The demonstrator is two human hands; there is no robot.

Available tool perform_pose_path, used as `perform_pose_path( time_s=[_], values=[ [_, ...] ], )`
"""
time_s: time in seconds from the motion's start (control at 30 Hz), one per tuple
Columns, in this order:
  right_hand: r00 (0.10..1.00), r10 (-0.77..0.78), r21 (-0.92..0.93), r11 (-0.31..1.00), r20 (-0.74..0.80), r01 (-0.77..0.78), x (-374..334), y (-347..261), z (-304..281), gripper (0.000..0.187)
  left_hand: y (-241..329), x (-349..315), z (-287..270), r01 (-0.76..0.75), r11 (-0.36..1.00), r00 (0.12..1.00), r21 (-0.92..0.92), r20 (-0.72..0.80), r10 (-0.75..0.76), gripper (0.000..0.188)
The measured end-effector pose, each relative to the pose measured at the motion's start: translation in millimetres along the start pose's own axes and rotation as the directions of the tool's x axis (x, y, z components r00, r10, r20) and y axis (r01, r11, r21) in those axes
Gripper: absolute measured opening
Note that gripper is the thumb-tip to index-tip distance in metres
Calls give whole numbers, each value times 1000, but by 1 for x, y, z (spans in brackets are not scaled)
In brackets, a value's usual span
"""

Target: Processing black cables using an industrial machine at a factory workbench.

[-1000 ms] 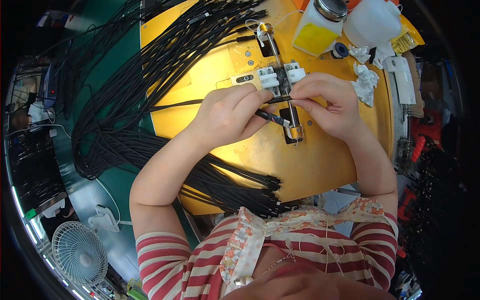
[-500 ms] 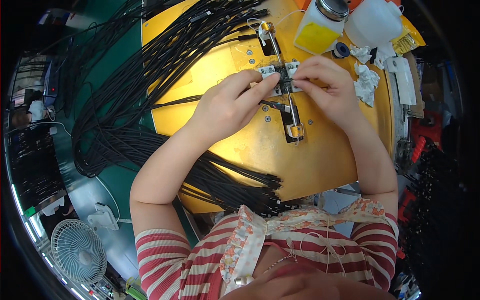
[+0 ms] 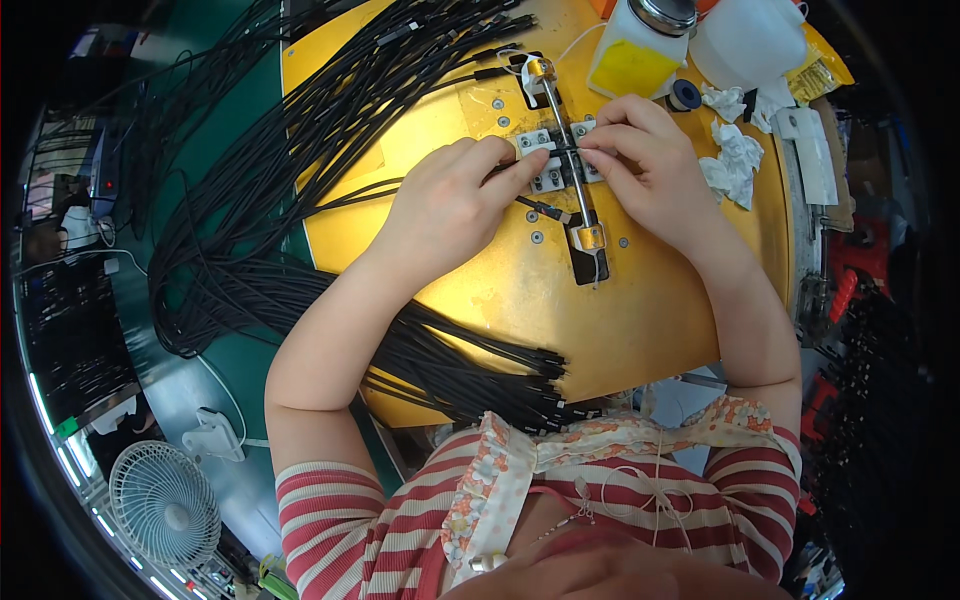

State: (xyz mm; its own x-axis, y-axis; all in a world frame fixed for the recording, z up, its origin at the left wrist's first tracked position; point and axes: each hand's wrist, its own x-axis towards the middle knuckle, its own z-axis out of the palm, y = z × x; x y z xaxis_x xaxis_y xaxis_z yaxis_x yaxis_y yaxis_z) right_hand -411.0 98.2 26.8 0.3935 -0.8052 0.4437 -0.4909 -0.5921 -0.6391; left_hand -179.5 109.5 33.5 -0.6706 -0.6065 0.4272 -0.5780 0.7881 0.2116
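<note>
My left hand (image 3: 450, 205) is closed, thumb and forefinger pinching a black cable (image 3: 562, 153) at the small metal fixture (image 3: 540, 145). Opposite it, my right hand (image 3: 650, 165) pinches the other end of that piece, its fingertips at the fixture's right block. The cable crosses between the pale blocks, where two metal rods (image 3: 577, 185) with gold ends meet from far and near. Just what sits under the rod tips is too small to make out. Another cable end with a metal plug (image 3: 548, 210) lies below my left fingers.
Bundles of black cables (image 3: 220, 250) drape over the green table and the yellow plate (image 3: 620, 310). At the far right stand a metal-lidded bottle (image 3: 640, 50), a white jug (image 3: 750, 45), a black spool (image 3: 684, 96) and crumpled tissue (image 3: 735, 165). A fan (image 3: 165, 500) is at lower left.
The gold rod ends have moved inward along their slots, bringing the rods together over the cable. My right fingertips have shifted slightly toward the left hand; both hands keep their pinch.
</note>
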Motion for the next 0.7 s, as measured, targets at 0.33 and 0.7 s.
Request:
perform_pose_path(
  time_s=[0.33,0.7],
  values=[
    [979,-197,-309,928,59,206,-3,-6,-7,10,-3,3,4,0,1000,1000,-17,10,0,38],
    [940,-321,26,947,113,320,-11,-33,-5,27,1,-2,4,12,996,1000,-87,-18,-14,45]
  ],
)
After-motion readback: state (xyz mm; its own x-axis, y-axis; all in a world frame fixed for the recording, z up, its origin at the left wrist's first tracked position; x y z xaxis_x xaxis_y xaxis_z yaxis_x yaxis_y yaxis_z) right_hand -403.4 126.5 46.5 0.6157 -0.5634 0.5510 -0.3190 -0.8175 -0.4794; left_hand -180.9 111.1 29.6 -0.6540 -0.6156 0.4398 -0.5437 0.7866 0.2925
